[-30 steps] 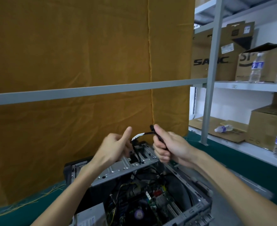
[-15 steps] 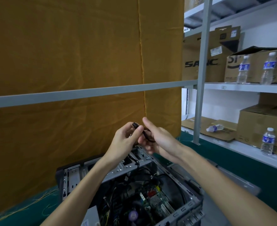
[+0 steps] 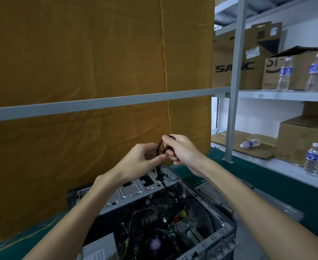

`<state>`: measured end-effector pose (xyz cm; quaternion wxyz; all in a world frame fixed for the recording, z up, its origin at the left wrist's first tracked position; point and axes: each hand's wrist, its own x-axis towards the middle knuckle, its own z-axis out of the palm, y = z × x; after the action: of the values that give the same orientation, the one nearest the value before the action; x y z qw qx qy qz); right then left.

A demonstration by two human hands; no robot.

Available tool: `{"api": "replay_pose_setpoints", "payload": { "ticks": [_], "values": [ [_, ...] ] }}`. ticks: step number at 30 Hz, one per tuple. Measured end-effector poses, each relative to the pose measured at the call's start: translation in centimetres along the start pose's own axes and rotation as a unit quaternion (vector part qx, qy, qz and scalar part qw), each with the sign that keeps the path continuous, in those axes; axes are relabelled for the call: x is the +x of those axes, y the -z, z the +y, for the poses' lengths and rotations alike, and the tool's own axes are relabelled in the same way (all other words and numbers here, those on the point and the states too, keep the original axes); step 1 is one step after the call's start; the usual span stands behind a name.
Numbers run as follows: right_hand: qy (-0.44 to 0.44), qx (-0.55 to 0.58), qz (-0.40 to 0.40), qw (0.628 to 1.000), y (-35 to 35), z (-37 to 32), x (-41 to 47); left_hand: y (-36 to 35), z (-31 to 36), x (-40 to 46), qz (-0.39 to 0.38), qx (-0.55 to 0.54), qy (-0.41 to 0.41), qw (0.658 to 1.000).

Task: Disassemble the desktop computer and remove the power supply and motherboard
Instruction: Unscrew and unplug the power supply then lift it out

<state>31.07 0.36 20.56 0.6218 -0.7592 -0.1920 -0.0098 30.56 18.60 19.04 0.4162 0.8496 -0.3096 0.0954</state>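
Both hands are raised above the far end of the open computer case (image 3: 154, 186), close together, working one black cable (image 3: 159, 147). The right hand (image 3: 180, 152) has its fingers curled round a small coil of the cable, with the loop showing at its fingertips. The left hand (image 3: 141, 162), just beside it and slightly lower, pinches the same cable between thumb and fingers. From the left hand the cable drops straight down to the metal drive bracket (image 3: 135, 188) of the case and runs on into the tangle of wires below.

Under both forearms, nearer the person, lies the motherboard (image 3: 182, 228) with its round fan (image 3: 155, 244). The power supply (image 3: 98, 250) sits below the left forearm, at the near left corner of the case. To the right of the right hand stand shelves (image 3: 285, 95) with cardboard boxes (image 3: 235, 68) and water bottles (image 3: 284, 74).
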Motion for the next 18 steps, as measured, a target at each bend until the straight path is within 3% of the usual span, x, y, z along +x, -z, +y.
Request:
{"api": "replay_pose_setpoints", "payload": {
  "ticks": [2,4,7,10,13,15,18],
  "values": [
    [0.034,-0.052,0.023,0.998,0.2,-0.2,0.5,-0.3,0.2,0.2,-0.004,-0.089,0.024,0.996],
    [0.054,-0.084,0.043,0.994,0.1,0.2,0.7,-0.5,0.2,0.4,0.023,-0.102,0.034,0.994],
    [-0.041,-0.080,-0.033,0.995,-0.8,2.8,-0.2,-0.9,-0.1,0.9,0.101,-0.134,0.077,0.983],
    [-0.127,-0.111,-0.167,0.971,-2.0,6.1,-1.9,-1.2,-0.5,1.3,0.151,-0.372,0.139,0.905],
    [-0.124,-0.061,-0.176,0.975,-2.9,8.3,-2.5,0.0,-0.9,1.2,0.194,-0.510,0.129,0.828],
    [-0.131,0.045,-0.133,0.981,-3.0,8.2,-2.6,1.2,-1.6,0.8,0.194,-0.490,0.130,0.840],
    [-0.068,0.110,-0.077,0.989,-1.9,6.4,-2.0,2.2,-2.9,-0.4,0.169,-0.277,0.166,0.931]
  ]
}}
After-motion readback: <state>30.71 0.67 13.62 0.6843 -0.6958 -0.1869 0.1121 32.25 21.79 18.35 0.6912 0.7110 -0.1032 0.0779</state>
